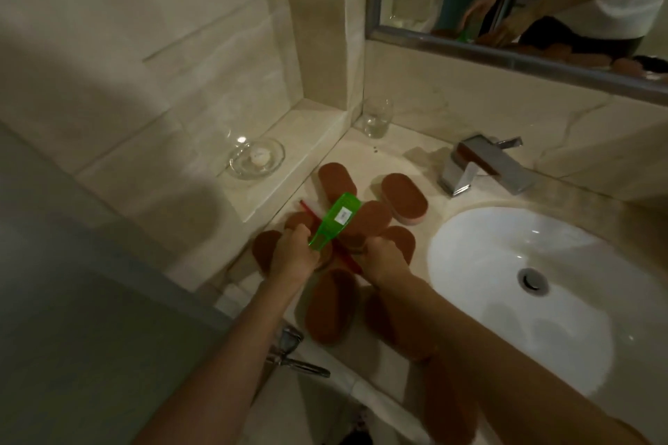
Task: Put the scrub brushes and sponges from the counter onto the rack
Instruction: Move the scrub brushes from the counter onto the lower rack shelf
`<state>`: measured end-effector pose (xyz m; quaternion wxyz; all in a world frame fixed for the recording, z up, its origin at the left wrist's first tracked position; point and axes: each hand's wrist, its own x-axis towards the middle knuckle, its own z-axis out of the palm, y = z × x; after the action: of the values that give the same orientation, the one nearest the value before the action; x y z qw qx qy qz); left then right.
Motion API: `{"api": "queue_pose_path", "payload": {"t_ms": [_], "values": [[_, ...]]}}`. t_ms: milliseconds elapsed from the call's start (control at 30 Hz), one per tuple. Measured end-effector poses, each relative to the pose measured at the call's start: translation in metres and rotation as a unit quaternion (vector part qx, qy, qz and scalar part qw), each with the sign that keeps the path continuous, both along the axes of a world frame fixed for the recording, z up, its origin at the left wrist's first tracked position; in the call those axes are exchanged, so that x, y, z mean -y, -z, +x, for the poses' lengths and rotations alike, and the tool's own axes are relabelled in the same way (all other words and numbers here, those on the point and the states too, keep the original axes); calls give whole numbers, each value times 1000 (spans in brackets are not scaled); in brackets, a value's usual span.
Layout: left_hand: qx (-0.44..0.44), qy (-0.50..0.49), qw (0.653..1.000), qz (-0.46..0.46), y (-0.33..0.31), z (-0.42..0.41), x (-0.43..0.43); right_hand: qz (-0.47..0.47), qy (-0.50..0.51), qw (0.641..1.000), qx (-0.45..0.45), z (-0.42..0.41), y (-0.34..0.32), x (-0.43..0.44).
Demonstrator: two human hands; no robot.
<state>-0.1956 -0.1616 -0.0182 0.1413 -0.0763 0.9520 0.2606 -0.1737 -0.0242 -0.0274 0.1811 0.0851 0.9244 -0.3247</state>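
Progress: early stage; no item is seen on a rack, and no rack can be identified in the view. All task items remain on the beige stone table, grouped on its left part between the left edge and the white oval sink basin.

Items remaining: eight or so brown oval sponges, some overlapping, spread from the back of the table toward its front edge; one green translucent plastic scrub brush; one red-handled scrub brush, lying under the green one and largely covered.

Left hand: fingers curled round the handle end of the green brush; the brush head points away toward the back edge and is tilted up, clear of the sponges beneath it.

Right hand: fingers curled downward onto the centre of the sponge group, just beside the green brush handle; whether they grip a sponge, the red brush or nothing cannot be told, since the back of the hand hides them.

Judgement: the step in hand is the first pick-up; the transfer to the rack and every sponge are still to be done.

Other fixtures: chrome tap behind the basin; clear drinking glass at the back left corner.
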Motion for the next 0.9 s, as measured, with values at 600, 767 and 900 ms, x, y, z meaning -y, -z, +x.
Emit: {"api": "queue_pose_path", "payload": {"t_ms": [600, 767, 900], "values": [[-57, 72, 995, -32, 11, -9, 11, 86, -25, 996, 1, -20, 11, 29], [-122, -40, 984, 121, -4, -15, 12, 27, -8, 998, -50, -13, 2, 24], [-115, -61, 965, 226, -21, -19, -7, -35, 37, 992, -116, -1, -26, 0]]}}
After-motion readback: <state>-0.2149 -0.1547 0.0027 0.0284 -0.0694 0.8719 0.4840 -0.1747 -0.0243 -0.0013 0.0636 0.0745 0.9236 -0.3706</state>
